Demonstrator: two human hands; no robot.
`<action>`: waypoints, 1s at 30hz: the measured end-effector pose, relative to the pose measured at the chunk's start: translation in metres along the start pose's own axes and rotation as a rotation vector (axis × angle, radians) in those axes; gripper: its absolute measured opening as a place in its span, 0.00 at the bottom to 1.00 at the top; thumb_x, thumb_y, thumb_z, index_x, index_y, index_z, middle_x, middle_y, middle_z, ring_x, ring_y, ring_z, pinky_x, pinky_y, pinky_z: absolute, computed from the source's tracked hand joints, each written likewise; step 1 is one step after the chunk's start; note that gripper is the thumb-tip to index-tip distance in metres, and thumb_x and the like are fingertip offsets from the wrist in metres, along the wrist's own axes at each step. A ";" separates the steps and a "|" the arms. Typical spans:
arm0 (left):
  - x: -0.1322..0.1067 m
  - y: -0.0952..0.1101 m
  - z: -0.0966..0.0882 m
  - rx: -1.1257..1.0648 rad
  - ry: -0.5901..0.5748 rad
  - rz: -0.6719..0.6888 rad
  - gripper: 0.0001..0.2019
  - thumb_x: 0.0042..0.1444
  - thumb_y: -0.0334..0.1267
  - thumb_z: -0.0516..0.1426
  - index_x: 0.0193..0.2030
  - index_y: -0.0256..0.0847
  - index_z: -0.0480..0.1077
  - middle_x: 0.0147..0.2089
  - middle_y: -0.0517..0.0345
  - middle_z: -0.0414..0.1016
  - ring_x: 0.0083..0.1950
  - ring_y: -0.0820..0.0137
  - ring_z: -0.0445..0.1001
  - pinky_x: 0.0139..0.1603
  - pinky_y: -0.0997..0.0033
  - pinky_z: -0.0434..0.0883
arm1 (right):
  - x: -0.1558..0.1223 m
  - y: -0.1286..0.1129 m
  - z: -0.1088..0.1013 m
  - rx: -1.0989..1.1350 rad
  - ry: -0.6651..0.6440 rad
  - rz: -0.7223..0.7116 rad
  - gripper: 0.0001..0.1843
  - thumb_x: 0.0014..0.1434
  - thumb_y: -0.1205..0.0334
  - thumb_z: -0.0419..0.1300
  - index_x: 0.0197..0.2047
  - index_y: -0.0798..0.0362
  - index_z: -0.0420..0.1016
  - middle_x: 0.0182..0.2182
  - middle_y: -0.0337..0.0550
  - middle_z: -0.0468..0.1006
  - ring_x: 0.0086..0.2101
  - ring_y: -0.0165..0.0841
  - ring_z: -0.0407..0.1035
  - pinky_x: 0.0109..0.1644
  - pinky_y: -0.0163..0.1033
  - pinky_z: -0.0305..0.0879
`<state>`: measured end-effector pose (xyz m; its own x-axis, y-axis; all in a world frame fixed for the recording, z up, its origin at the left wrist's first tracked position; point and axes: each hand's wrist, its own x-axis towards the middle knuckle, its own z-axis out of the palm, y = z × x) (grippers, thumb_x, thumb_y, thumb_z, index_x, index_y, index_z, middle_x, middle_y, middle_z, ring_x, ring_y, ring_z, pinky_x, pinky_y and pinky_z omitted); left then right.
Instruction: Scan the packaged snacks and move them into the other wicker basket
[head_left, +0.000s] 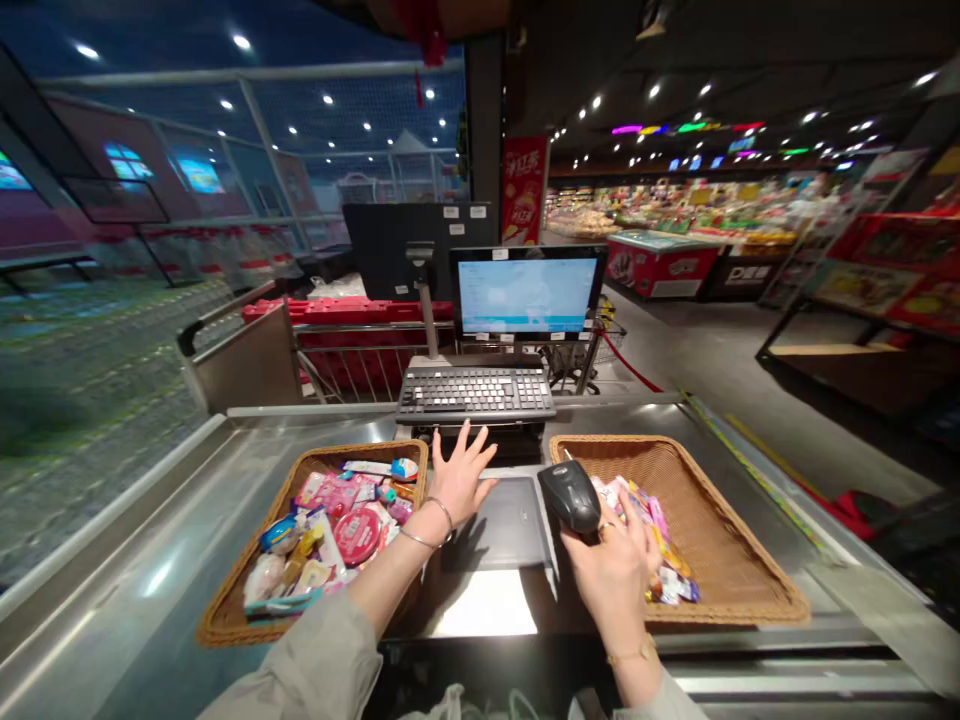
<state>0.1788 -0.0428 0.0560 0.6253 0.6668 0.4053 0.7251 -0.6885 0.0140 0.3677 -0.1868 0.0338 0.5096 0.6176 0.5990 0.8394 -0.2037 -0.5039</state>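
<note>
Left basket (241, 548) holds assorted packages (356, 535); right basket (724, 530), fewer packets (673, 584).

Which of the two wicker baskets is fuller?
The left basket: packaged goods spread across most of it, whereas the right basket shows a wide stretch of its own weave.

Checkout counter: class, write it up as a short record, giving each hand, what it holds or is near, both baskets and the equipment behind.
Left hand: open, fingers spread, nothing held, nearest the grey pad and keyboard
Right hand: gripping a black scanner
Left basket: mixed packets, including a round pink tub
Right basket: packets bunched toward its left side
Behind: keyboard, then a lit screen
</note>
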 end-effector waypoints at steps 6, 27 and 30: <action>-0.036 -0.026 -0.004 0.035 -0.032 -0.130 0.24 0.61 0.45 0.55 0.63 0.49 0.63 0.71 0.50 0.57 0.74 0.50 0.44 0.66 0.24 0.37 | -0.004 -0.024 0.018 0.072 -0.057 -0.072 0.20 0.55 0.50 0.55 0.44 0.52 0.78 0.50 0.52 0.77 0.58 0.46 0.60 0.63 0.55 0.45; -0.137 -0.106 -0.024 0.176 -0.090 -0.459 0.25 0.59 0.48 0.55 0.63 0.50 0.64 0.70 0.49 0.59 0.74 0.49 0.43 0.67 0.27 0.33 | -0.025 -0.079 0.049 0.182 -0.290 -0.201 0.15 0.51 0.57 0.55 0.41 0.48 0.77 0.50 0.42 0.79 0.61 0.45 0.58 0.63 0.55 0.44; -0.148 -0.120 -0.027 0.212 -0.139 -0.497 0.25 0.59 0.49 0.55 0.62 0.50 0.65 0.71 0.50 0.56 0.74 0.47 0.42 0.66 0.26 0.32 | -0.026 -0.082 0.052 0.178 -0.292 -0.214 0.17 0.50 0.56 0.55 0.42 0.48 0.77 0.50 0.44 0.79 0.61 0.45 0.58 0.62 0.55 0.44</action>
<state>-0.0088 -0.0662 0.0190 0.2147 0.9379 0.2725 0.9757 -0.2183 -0.0173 0.2754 -0.1470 0.0275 0.2307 0.8267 0.5132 0.8615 0.0717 -0.5027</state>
